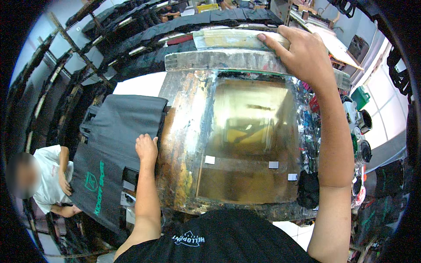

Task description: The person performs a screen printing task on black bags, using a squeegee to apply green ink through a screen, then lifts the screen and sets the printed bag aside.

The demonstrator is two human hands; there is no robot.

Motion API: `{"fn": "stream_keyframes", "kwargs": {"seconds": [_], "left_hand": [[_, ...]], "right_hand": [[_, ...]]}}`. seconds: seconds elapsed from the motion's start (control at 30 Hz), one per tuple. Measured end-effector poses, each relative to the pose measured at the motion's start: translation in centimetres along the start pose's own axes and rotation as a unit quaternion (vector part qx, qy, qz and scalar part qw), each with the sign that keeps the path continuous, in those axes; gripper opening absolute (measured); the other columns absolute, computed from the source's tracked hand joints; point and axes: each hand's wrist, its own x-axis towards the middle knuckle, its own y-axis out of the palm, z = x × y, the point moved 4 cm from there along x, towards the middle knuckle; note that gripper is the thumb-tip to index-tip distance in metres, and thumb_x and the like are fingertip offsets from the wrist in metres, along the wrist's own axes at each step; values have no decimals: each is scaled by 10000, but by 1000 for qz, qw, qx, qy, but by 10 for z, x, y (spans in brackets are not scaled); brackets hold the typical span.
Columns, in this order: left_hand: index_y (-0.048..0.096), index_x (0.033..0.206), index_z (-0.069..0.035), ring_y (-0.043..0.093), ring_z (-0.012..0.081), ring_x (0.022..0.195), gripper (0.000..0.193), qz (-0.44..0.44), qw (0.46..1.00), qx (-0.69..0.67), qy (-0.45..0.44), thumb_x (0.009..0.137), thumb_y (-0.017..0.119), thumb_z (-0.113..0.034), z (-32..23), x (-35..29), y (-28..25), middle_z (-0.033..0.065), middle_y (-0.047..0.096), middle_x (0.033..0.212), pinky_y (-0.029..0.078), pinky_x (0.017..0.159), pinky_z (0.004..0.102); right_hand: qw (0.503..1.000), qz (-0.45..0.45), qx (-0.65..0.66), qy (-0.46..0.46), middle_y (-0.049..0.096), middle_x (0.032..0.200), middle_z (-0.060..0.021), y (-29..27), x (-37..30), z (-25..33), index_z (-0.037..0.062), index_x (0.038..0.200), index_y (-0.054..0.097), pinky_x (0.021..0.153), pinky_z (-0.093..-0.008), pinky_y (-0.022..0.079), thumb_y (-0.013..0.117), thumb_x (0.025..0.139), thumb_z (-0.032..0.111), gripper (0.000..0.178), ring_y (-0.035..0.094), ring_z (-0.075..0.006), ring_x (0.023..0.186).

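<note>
My left hand [147, 148] is closed at the right edge of a flat black fabric bag [125, 120], which has a green print near its lower left and handle loops at its sides. My right hand [305, 52] reaches forward and closes over a long grey, paint-stained frame bar [223, 60] at the far side of the work surface. Its thumb lies on a pale bar [241, 39] just behind; the other fingertips are partly hidden. Below the frame lies a shiny brownish printing bed [250, 175] with three small white tabs on it.
At the left a person in a white shirt [46, 175] has both hands at the bag's far edge. Tins and jars [362, 149] stand along the right side. Racks [55, 83] holding dark sheets curve around the left and back. A dark crumpled cloth [308, 188] lies by the bed's right corner.
</note>
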Motion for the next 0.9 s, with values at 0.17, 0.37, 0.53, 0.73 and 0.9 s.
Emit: {"fn": "stream_keyframes", "kwargs": {"seconds": [0.17, 0.37, 0.53, 0.73, 0.9], "left_hand": [[672, 949, -16, 732, 389, 915, 163, -10, 998, -31, 45, 1014, 576, -130, 14, 14, 9, 200, 726, 920, 600, 793, 484], [657, 946, -9, 715, 437, 929, 112, -34, 994, -102, 37, 966, 629, -115, 27, 28, -14, 224, 739, 957, 578, 833, 525], [693, 900, -6, 706, 376, 824, 216, -33, 970, -240, 3, 926, 758, -211, 35, 28, -26, 185, 724, 836, 551, 763, 458], [689, 886, 5, 630, 210, 694, 239, -46, 914, -404, -13, 939, 783, -209, 29, 35, -36, 130, 686, 757, 523, 707, 367], [674, 910, 4, 679, 222, 750, 216, 17, 884, -450, 129, 952, 771, -185, -105, 36, -58, 179, 719, 840, 542, 725, 371]], "right_hand": [[999, 30, 12, 23, 748, 931, -211, -2, 0, 4, 26, 961, 732, 847, -564, 497, 482, 1023, 682, 705, 712, -412, 943], [1000, 1, 8, 14, 744, 927, -209, -3, -7, 5, 35, 936, 725, 857, -558, 489, 497, 1019, 679, 688, 710, -411, 953], [1000, -3, 4, 10, 746, 922, -193, -4, -9, 7, 41, 902, 715, 847, -560, 481, 498, 1023, 666, 673, 710, -401, 958], [1000, 7, 9, 10, 746, 906, -194, -2, -8, 8, 50, 895, 729, 835, -568, 486, 494, 1021, 670, 675, 716, -393, 945], [1000, -13, 4, 7, 759, 928, -201, 3, -5, 0, 45, 926, 746, 829, -581, 504, 473, 1015, 702, 717, 728, -392, 948]]}}
